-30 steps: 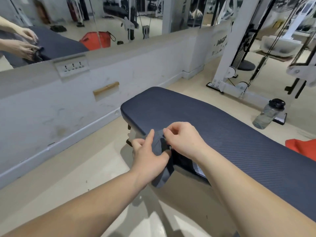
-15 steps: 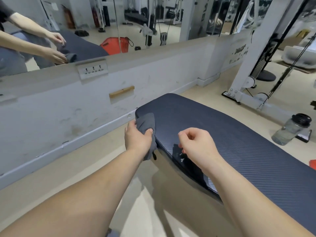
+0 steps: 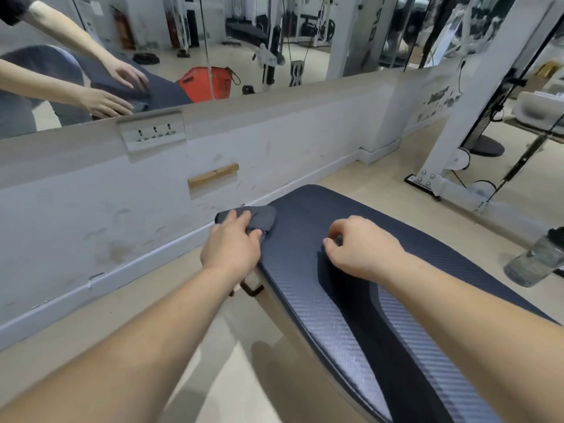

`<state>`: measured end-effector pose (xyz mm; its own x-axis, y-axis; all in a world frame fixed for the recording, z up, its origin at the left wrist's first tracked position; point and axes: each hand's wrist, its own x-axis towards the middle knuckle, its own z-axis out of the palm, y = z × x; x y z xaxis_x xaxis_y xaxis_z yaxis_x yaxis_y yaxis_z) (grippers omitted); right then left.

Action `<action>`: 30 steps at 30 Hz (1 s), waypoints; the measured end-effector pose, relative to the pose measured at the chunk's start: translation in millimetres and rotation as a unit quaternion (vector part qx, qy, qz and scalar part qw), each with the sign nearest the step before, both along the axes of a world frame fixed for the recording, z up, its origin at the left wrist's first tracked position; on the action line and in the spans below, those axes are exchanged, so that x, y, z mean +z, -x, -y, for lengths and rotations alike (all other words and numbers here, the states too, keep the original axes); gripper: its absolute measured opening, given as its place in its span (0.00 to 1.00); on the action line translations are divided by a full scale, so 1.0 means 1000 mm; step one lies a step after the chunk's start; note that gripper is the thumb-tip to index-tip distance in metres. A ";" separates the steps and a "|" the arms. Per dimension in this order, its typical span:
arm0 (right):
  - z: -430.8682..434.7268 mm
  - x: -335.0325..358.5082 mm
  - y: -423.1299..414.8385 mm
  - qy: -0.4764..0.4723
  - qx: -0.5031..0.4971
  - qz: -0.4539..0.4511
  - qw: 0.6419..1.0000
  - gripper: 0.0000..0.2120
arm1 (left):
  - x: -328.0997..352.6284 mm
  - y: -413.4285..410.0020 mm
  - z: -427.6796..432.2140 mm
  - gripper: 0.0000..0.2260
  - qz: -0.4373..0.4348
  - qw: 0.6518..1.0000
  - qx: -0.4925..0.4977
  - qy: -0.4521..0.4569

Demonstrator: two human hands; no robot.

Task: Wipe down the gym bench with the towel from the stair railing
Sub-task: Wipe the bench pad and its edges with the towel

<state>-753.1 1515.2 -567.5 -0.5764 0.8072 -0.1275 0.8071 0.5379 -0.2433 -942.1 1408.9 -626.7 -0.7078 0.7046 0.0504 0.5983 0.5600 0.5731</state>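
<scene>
One gym bench [image 3: 381, 270] fills the near right, its dark blue textured pad running from the near edge toward the far wall. Low white wall [image 3: 91, 215] crosses the left side, mirror [image 3: 213, 41] above it, triple socket plate [image 3: 152, 132] set at its top edge. White cable machine frame [image 3: 457, 123] stands far right. Clear water bottle [image 3: 537, 264] with black cap on the floor, right of the bench. Grey towel [image 3: 259, 216], folded small, lies on the pad's far left corner. Left hand [image 3: 233, 248] presses flat on the towel, fingers spread over it. Right hand [image 3: 363, 250] loosely curled, grasping nothing, knuckles resting on the pad, near the towel but apart.
</scene>
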 end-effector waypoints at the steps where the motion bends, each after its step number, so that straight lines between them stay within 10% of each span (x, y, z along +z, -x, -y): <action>1: -0.010 -0.002 0.002 -0.003 0.006 0.005 1.000 0.12 | 0.004 0.014 -0.009 0.19 0.001 1.000 -0.020 0.024; 7: -0.059 -0.013 -0.007 -0.001 0.041 -0.064 0.997 0.13 | 0.017 0.060 -0.086 0.19 0.006 0.975 -0.115 0.189; 18: -0.139 -0.017 -0.108 0.017 -0.084 -0.079 0.993 0.13 | 0.014 0.012 -0.225 0.17 -0.074 0.962 -0.172 0.199; 30: -0.137 -0.004 -0.207 0.082 -0.237 -0.143 0.957 0.35 | 0.029 -0.241 -0.248 0.16 -0.112 0.860 -0.456 0.201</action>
<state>-546.2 1651.7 -571.2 -0.1803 0.9692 -0.1676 0.8389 0.0625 -0.5407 -700.9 1656.8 -597.6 0.1441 0.9537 -0.2640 0.9639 -0.0749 0.2556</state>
